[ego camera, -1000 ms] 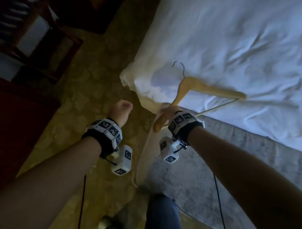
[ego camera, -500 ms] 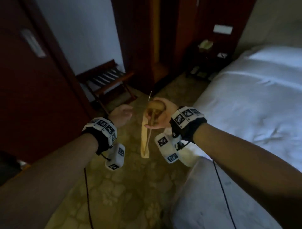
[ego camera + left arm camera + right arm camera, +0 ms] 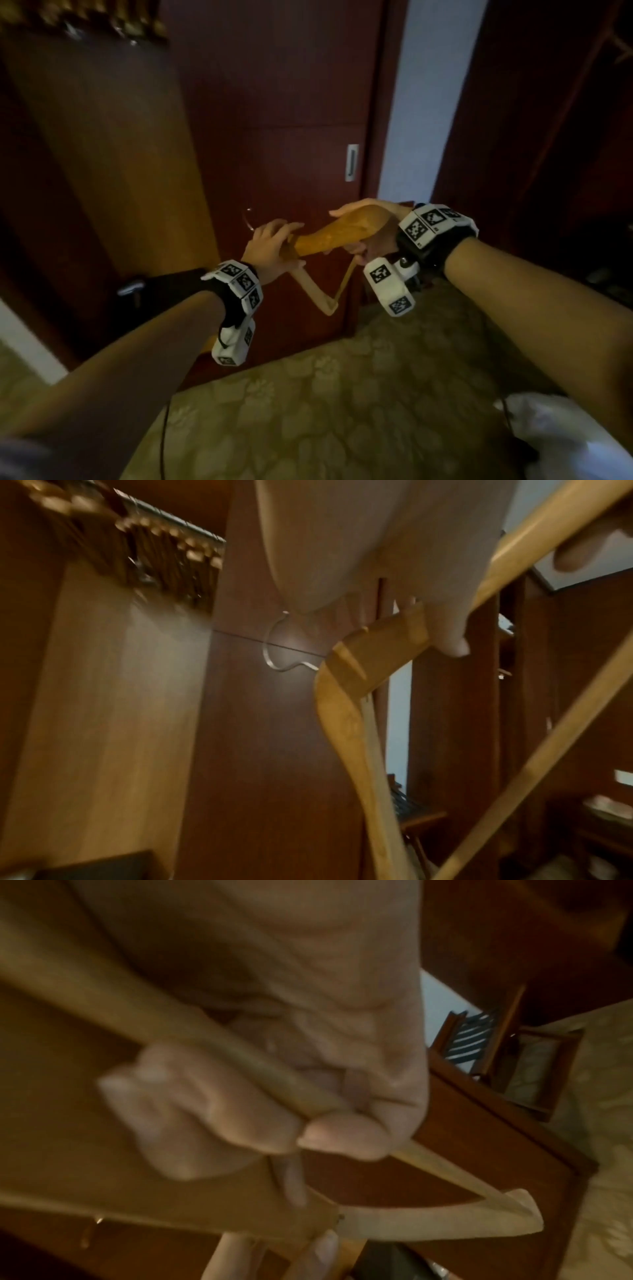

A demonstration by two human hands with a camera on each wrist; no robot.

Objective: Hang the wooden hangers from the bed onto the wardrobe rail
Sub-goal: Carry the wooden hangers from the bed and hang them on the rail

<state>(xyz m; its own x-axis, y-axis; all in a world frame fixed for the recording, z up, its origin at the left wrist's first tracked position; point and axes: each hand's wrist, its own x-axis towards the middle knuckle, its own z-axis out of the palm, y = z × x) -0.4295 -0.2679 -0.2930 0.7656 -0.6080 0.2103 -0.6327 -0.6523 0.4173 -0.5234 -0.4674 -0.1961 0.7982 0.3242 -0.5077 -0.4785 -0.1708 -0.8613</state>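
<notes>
Head view: both hands up in front of the dark red door point(image 3: 291, 137), holding one hanger point(image 3: 329, 236) between them. Left hand point(image 3: 270, 246) wrapped round the hanger's middle, metal hook point(image 3: 274, 653) poking out to the far left. Right hand point(image 3: 373, 233) curled tight round the right end. Other end hanging down between the wrists.

The camera on my head looks forward and down at the dark red wardrobe door point(image 3: 291, 137), with both my arms in front of it. The camera on my left wrist sits very close under my left hand point(image 3: 359, 547) and looks up at that same door. The one on my right wrist is right against my right hand point(image 3: 274, 1015). All three see the wooden hanger point(image 3: 335, 233).
</notes>
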